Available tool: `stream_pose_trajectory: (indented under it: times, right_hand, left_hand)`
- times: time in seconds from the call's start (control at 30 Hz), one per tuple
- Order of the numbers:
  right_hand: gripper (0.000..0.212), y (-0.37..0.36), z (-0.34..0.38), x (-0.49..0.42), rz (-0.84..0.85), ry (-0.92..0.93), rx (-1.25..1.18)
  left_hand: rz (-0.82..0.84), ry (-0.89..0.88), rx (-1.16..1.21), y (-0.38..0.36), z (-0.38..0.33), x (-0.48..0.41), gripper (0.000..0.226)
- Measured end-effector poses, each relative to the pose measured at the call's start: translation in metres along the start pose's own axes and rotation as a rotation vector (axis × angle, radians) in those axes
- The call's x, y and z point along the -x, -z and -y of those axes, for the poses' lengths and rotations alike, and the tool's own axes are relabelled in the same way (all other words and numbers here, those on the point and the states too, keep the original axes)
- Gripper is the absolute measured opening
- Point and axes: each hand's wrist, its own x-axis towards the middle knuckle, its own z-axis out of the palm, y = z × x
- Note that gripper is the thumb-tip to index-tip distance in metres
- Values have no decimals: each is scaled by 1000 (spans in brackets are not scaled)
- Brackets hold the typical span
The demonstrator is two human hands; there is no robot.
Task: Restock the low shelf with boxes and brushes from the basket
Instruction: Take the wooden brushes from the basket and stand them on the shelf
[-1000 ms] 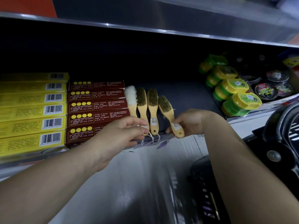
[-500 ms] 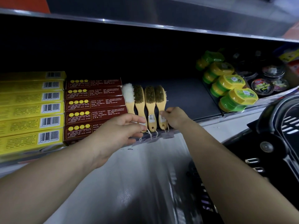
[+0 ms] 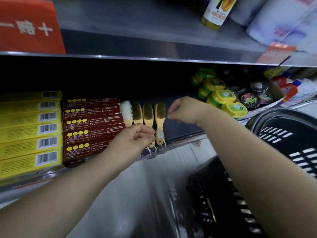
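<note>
Four brushes point(image 3: 148, 115) lie side by side on the low shelf point(image 3: 181, 131), handles toward its front edge. The left hand point(image 3: 135, 140) curls its fingers point(image 3: 145, 133) over the handle ends, gripping them. The right hand point(image 3: 186, 109) has its fingers point(image 3: 171, 112) bunched together, holding nothing, just right of the rightmost brush point(image 3: 160, 117) beside its bristles.

Yellow-green tubs point(image 3: 223, 97) right; black tins point(image 3: 250, 100) beside; orange carton point(image 3: 29, 26), bottle point(image 3: 216, 12) above.
</note>
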Motion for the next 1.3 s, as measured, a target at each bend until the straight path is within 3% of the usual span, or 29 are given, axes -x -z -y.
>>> stream_pose_trajectory:
  times: [0.13, 0.2, 0.37, 0.47, 0.63, 0.83, 0.93, 1.1, 1.23, 1.3]
  right_hand:
    - [6, 63, -15, 67, -124, 74, -53]
    - [9, 78, -42, 106, -231, 97, -200]
    - [18, 56, -120, 162, -364, 14, -602]
    - [20, 27, -170, 159, -333, -64, -571]
    - [11, -22, -262, 126, -253, -283, -132]
    - [32, -77, -339, 82, -214, -469, -106]
    - [42, -91, -353, 73, -205, -505, -21]
    - [25, -99, -380, 71, -159, -590, 198]
    - [23, -80, -378, 81, -127, -639, -45]
    - [13, -66, -365, 93, -175, -631, -461]
  left_hand:
    - [119, -340, -104, -37, -30, 3, 17]
    - [196, -516, -200, -58, -48, 4, 19]
    - [275, -916, -538, -108, -90, -5, 13]
    - [359, -1014, -689, -138, -102, -10, 14]
    - [484, -1019, -1178, -173, -118, -22, 25]
    - [622, -823, -1599, -227, -133, -46, 23]
    - [692, -725, -1642, -235, -119, -48, 21]
    - [860, -522, -1617, -245, -104, -54, 20]
    - [788, -453, -1433, -245, -106, -58, 21]
    - [738, -445, -1360, -248, -106, -60, 22]
